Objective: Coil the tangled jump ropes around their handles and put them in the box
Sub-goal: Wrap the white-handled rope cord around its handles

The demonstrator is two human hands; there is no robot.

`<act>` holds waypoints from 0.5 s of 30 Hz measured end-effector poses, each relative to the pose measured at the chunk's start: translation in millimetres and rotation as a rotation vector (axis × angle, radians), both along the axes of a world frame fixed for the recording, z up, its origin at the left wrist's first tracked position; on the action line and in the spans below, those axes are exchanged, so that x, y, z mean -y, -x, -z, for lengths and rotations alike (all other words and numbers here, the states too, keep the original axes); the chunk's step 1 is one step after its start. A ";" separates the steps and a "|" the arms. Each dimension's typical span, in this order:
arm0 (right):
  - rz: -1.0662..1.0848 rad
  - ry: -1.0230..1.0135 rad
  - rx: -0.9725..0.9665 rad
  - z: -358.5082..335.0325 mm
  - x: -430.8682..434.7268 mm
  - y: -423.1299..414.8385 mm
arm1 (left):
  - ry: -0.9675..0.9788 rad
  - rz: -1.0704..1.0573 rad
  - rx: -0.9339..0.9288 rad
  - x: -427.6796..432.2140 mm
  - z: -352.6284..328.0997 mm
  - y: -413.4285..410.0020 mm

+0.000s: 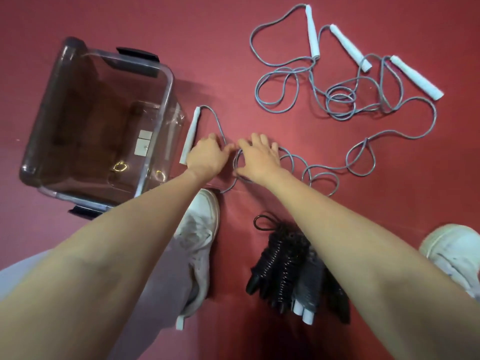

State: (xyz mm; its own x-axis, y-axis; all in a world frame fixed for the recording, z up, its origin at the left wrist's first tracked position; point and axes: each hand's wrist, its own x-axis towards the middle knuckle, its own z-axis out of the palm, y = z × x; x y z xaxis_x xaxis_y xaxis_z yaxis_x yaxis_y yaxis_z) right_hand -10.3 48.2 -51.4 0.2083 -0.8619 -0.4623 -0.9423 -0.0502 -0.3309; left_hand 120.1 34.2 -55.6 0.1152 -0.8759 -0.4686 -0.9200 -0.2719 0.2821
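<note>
**Red floor, grey rope under both hands**

Red matting (259,61) covers the whole floor we crouch on. Nearest us, between our left shoe (201,242) and right shoe (452,253), lies a bundle of coiled ropes (283,266). Most are black, and one grey coil shows two white handle ends. The bundle rests on the floor, outside the box.

Further out, both our arms reach forward and our hands sit palm down on the loose grey rope (322,175). Our left hand (206,157) covers the cord just beside the near white handle (191,135). Its fingers bend down out of sight, so we cannot tell whether they grip anything. Our right hand (258,158) lies with fingers spread and fairly straight over a small loop of the same cord, resting on it and not closed around it.

To the left stands the clear plastic box (170,81) with dark latches, and the near handle lies just beside its wall.

Farthest away, the rope runs on into a tangle of loops (340,100) that joins three more white handles (350,48).
</note>
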 end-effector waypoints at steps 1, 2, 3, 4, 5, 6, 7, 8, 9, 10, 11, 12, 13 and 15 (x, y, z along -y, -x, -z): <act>-0.016 0.027 -0.024 1.9 -2.0 6.4 | -0.011 0.018 0.057 -2.4 1.1 3.3; -0.017 0.050 -0.050 2.8 -3.8 14.0 | -0.002 0.085 0.132 -4.9 1.0 7.5; -0.002 0.076 -0.074 3.3 -5.3 23.3 | 0.022 0.170 0.202 -6.2 0.9 13.0; 0.028 0.103 -0.097 3.5 -5.9 34.8 | 0.062 0.248 0.248 -6.7 1.0 20.1; 0.067 0.126 -0.121 3.2 -6.4 47.6 | 0.107 0.306 0.243 -7.5 -0.5 29.4; 0.111 0.145 -0.147 2.6 -6.4 61.9 | 0.143 0.331 0.162 -8.2 -2.6 42.3; 0.156 0.157 -0.172 1.8 -5.9 76.9 | 0.157 0.336 0.007 -8.6 -4.5 57.0; 0.199 0.160 -0.189 1.0 -5.5 91.4 | 0.137 0.344 -0.165 -10.6 -7.1 72.0; 0.237 0.154 -0.199 0.1 -5.2 105.1 | 0.096 0.368 -0.298 -13.5 -7.5 86.3; 0.268 0.142 -0.203 -0.6 -5.6 117.4 | 0.080 0.398 -0.371 -17.1 -9.3 98.0; 0.293 0.132 -0.207 -1.2 -6.1 127.8 | 0.097 0.413 -0.408 -18.5 -8.2 104.3; 0.311 0.123 -0.208 -1.2 -7.1 136.4 | 0.166 0.394 -0.409 -17.1 -7.2 106.2; 0.323 0.117 -0.203 -0.5 -8.8 143.1 | 0.251 0.351 -0.370 -13.2 -3.4 103.0; 0.337 0.106 -0.169 1.1 -12.1 150.8 | 0.328 0.231 -0.188 -3.5 1.1 89.5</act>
